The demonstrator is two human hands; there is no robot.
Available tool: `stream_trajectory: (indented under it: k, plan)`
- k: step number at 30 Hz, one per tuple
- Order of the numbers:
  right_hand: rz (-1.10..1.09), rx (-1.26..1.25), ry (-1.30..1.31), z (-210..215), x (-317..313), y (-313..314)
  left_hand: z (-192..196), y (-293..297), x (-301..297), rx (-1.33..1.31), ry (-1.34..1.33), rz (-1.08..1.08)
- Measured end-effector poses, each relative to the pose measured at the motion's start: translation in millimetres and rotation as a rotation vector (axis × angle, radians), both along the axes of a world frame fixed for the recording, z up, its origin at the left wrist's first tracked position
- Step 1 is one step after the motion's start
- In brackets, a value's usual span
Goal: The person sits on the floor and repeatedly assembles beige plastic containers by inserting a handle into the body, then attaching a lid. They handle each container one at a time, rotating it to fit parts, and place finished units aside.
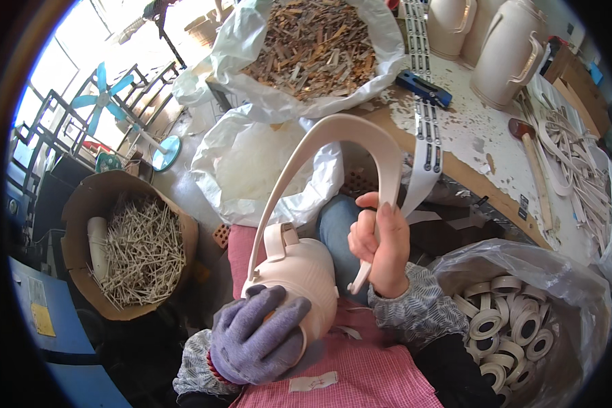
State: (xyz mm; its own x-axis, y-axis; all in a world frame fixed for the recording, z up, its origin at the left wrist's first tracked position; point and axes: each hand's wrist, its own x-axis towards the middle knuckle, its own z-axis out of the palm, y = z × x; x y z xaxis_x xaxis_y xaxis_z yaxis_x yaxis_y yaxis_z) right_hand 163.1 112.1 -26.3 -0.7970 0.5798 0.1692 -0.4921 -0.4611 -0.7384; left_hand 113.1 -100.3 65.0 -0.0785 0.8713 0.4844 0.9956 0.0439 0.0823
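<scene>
Hands both busy over the lap. Left hand [258, 333], in a purple-grey glove, is wrapped around the bottom of a cream plastic jug body [299, 272] resting on the pink checked apron [360, 377]. Right hand [381, 245], bare, is closed tight around the free end of the long curved cream handle strip [340, 129], which arches up from the jug's top and back down into that fist. Just right of the knee sits a clear bag of cream rings [510, 326]. Left of it there's a cardboard box of pale sticks [139, 251]. More finished jugs [506, 54] stand on the worktop [476, 136] up top.
</scene>
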Motion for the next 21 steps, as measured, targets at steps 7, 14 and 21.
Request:
stream_trajectory:
  k: [7, 14, 21]
  plan:
    - [0.146, 0.071, -0.158, -10, -4, -52, 2, -33, -5, 0.014, -0.214, -0.057]
    - [0.132, 0.242, -0.23, -12, 5, -92, -26, -47, -52, 0.23, -1.576, 0.346]
    - [0.345, 0.135, -0.29, -18, 7, -50, -82, -52, -54, 0.449, -2.163, 0.039]
